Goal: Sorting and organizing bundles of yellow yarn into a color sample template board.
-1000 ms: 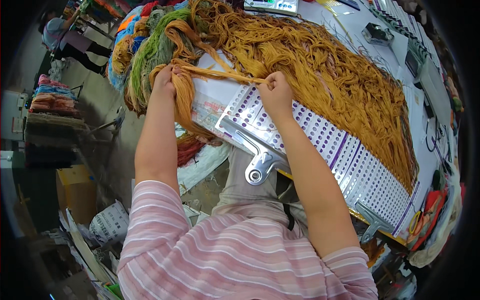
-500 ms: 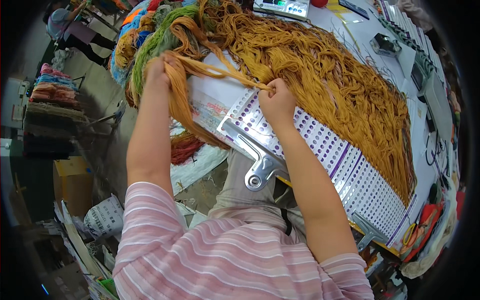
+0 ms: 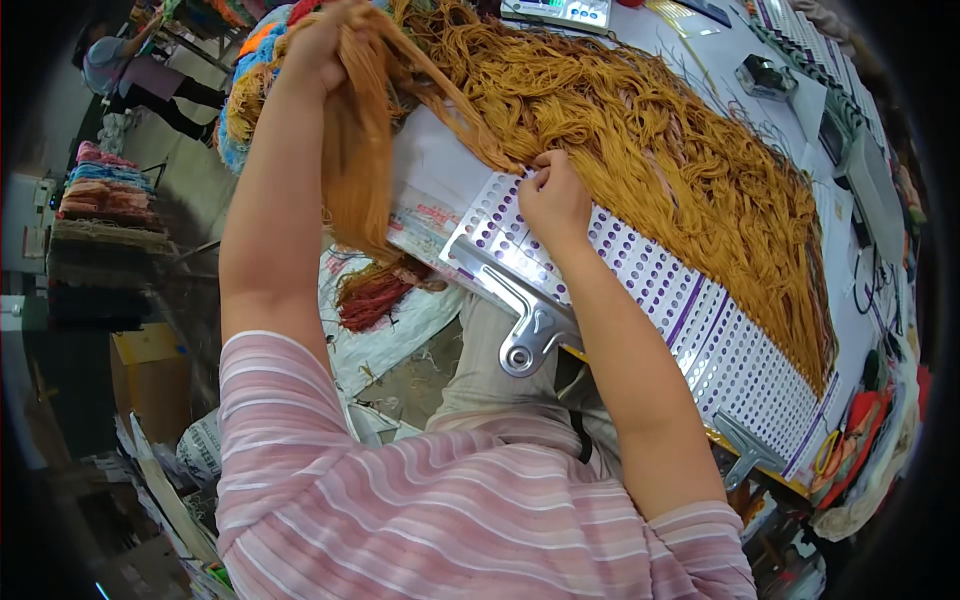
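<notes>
left hand (image 3: 322, 52) raised, gripping orange yarn (image 3: 358, 150), blurred | right hand (image 3: 556, 203) pinching its far end over dotted card (image 3: 690, 300) | gold heap (image 3: 650, 130) across table (image 3: 432, 150) | metal clips (image 3: 522, 325) on card's near edge | scale (image 3: 562, 12) top centre | red yarn (image 3: 370, 297) lower left | person (image 3: 150, 85) far left

Across the table (image 3: 422, 150) sprawled the yarn heap (image 3: 640, 140), and along its near side ran the punched card (image 3: 680, 300)! The first clip (image 3: 522, 325) sat at the card's left end, the second clip (image 3: 745, 447) toward its right. Behind the heap, there was the scale (image 3: 560, 12)! Left of the heap was the left hand (image 3: 318, 48), the skein (image 3: 362, 150) strung between it and the right hand (image 3: 556, 203) above the card. Farther left stood a co-worker (image 3: 143, 78)!
</notes>
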The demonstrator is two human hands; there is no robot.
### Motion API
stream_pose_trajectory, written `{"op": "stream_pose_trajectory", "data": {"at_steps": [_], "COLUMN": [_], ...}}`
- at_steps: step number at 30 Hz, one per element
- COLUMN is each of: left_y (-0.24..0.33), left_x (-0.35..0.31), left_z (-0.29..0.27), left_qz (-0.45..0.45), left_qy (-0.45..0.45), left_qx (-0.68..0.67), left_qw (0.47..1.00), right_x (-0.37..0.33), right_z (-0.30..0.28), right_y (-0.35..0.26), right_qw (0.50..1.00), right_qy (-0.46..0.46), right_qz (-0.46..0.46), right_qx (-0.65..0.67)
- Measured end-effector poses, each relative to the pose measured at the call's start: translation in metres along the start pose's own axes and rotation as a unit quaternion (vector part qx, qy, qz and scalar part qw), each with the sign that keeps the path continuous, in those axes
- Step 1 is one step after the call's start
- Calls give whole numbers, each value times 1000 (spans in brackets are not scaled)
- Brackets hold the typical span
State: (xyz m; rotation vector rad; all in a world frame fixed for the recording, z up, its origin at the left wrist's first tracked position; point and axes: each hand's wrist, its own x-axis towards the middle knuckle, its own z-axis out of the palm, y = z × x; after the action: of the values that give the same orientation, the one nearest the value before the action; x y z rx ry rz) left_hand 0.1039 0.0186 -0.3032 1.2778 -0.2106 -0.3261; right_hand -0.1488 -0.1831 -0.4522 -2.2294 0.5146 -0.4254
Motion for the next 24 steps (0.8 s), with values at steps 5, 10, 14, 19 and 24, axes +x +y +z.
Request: {"op": "stream_pose_trajectory", "data": {"at_steps": [5,10,14,19,24], "left_y": [-13,-17,-18,-23,-31], "left_x": [-69,-176,-223,-253,-259], "left_z": [8,70,96,117,117], "left_qz": [-162,-80,-46,-39,-54], "left_qy": [-181,-359,-407,-439,-467], "left_qx": [-106,-313,-314,-296,-342], "left_qw": [964,875,857,847,814], "right_x": [2,-34,-63,-81,-77], "right_z": [-5,-73,-121,-150,-165], "right_y": [12,-69,-104,-108,-102], "right_qw": [975,918,925,946,930], "right_qy": [3,37,53,50,-106], "right_qz": [20,-86,-181,-298,-171], "right_qx": [223,386,329,114,307]}}
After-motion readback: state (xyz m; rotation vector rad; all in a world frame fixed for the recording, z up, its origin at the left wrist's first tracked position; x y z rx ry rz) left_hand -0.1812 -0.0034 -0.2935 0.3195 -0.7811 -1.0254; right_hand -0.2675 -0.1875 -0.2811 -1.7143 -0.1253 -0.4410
